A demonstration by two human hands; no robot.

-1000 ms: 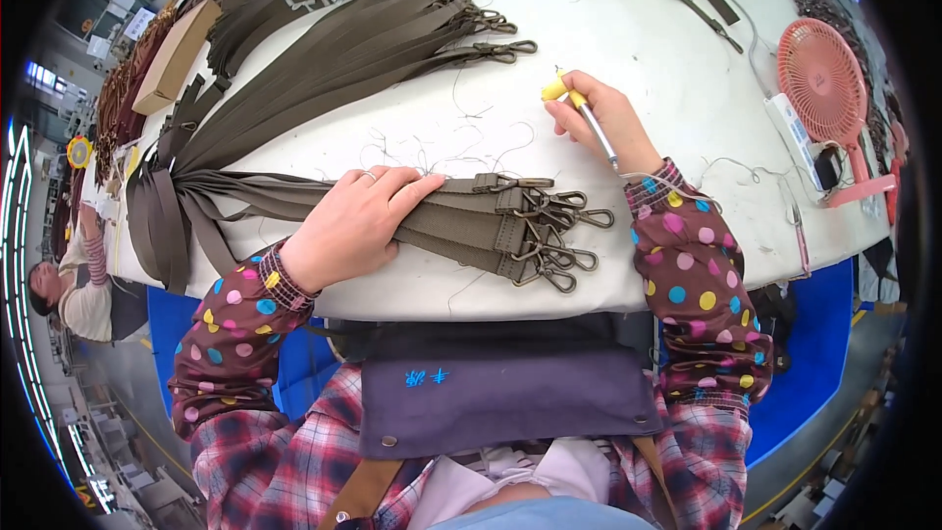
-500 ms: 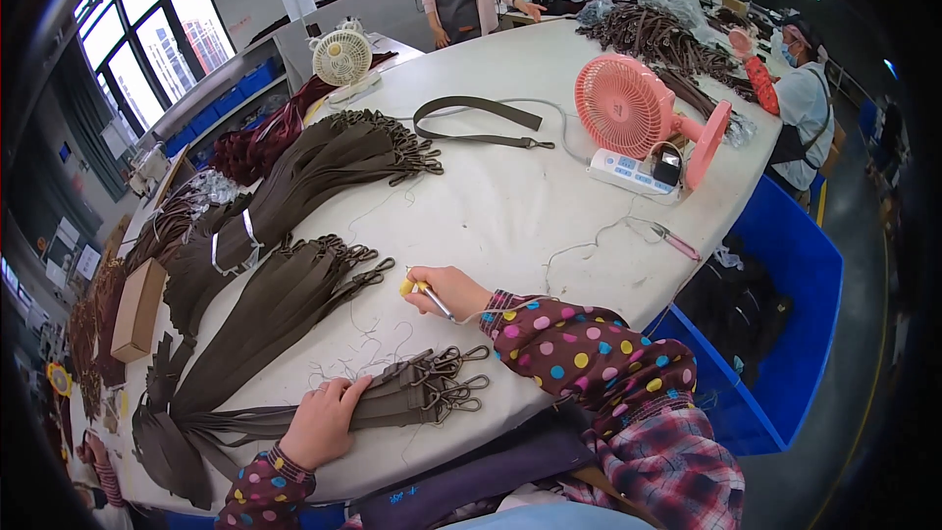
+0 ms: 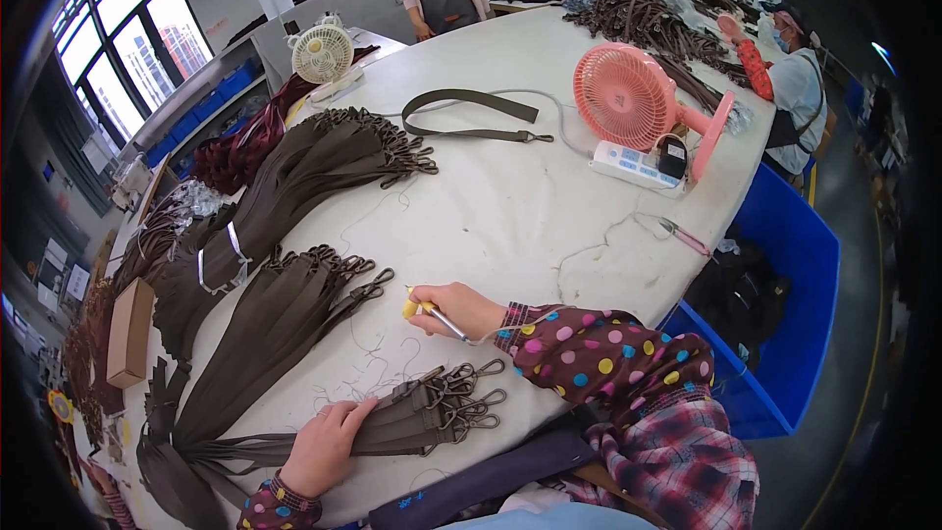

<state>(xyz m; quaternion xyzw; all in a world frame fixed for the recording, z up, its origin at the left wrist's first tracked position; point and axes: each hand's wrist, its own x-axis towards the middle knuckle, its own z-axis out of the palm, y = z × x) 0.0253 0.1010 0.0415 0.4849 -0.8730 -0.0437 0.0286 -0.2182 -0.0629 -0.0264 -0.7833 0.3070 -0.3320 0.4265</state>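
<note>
My left hand lies over a bunch of dark olive webbing straps at the near edge of the table, its fingers curled over their upper side. The straps' metal snap hooks fan out to the right of that hand. My right hand is closed round a slim metal tool and hovers above and to the right of the straps. Something yellow shows at its fingertips; whether it belongs to the tool is unclear. A thin cord trails back over my right sleeve. Loose threads lie between my hands.
Further strap bundles lie leftward, beside a cardboard box. A single strap, a pink fan, a power strip and pink-handled snips rest beyond. A blue bin stands right. Two people are across the table.
The whole view has shifted slightly. Against the straps both hands keep nearly the same places; the right still grips the tool, and the hooks have spread a little.
</note>
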